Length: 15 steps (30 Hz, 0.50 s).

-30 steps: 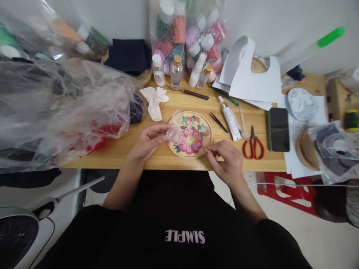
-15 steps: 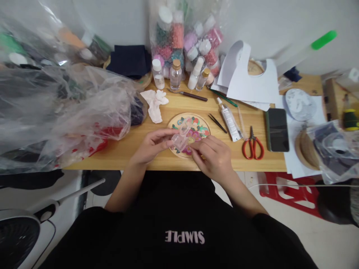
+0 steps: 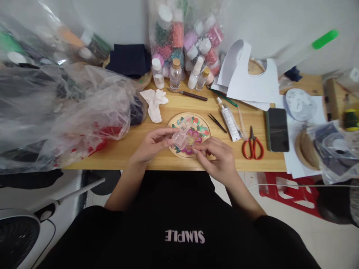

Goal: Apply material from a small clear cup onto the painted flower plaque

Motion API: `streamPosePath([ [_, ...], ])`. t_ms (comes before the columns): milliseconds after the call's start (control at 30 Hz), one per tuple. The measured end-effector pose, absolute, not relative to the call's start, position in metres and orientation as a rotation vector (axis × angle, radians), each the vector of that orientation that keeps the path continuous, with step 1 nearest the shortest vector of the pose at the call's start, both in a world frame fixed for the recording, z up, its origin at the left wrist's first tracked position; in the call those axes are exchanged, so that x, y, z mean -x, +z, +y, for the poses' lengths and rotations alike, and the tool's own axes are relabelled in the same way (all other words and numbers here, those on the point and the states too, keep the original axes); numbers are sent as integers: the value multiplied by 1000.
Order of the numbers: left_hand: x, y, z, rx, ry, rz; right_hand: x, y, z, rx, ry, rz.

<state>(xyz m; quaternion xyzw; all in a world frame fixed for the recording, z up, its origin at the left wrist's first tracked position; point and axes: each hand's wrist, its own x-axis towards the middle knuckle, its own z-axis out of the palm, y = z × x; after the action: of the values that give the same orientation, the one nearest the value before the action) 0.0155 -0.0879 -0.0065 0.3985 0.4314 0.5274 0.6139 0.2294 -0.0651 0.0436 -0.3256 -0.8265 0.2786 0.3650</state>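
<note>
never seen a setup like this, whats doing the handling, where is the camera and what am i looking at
There's no machine here: these are a person's bare hands. The camera is worn on their head, looking forward and down, so you see roughly what they see. On the wooden table is a round board with a flower design. The left hand holds a clear plastic container over it. The right hand is beside it, fingertips close together; whether they pinch anything is too small to tell. To the right lie tweezers, a tube, pliers and a phone.
</note>
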Motion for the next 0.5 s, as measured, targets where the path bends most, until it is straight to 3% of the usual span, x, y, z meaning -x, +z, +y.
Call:
streamPosePath([
  [500, -9, -14, -85, -757, 1317, 837, -257, 3, -64, 1044, 523, -2216],
])
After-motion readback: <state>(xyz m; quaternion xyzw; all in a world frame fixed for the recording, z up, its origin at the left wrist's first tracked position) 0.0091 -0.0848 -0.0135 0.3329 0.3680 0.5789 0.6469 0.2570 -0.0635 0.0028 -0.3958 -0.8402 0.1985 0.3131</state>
